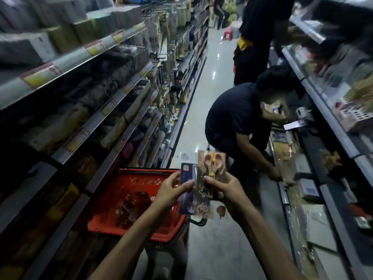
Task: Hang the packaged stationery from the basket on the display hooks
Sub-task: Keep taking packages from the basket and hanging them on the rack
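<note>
"Shelving down both sides, is it?"

"Yes. Long grey metal shelving [80, 55] with yellow price labels runs along the left, and a second grey metal shelving run [331, 122] lines the right. A glossy pale tiled floor [214, 63] lies between them. The goods on both are too blurred to name."

"Who else is in the aisle?"

"A standing person in black clothes [260, 27] is further down, and a crouching person in a dark short-sleeved shirt [236, 118] is bent toward the right-hand shelves."

"And the basket?"

"The red perforated plastic basket [129, 229] sits low by the left shelving, under the left forearm. There are dark packets inside it, but I can't make them out."

"What are the hands doing?"

"Both are raised over the aisle, just past the basket's right edge. The left hand [171, 193] pinches a dark blue flat packet [187, 172] between thumb and fingers. The right hand [226, 190] grips a tan carded pack of pink-handled scissors [212, 164], with the thumb on the front and the fingers curled behind."

"Are the packs touching?"

"They overlap, upright, with the blue one in front on the left."

"Any hooks?"

"Thin metal display hooks [161, 57] stick out further down the left side, well apart from both packs."
</note>
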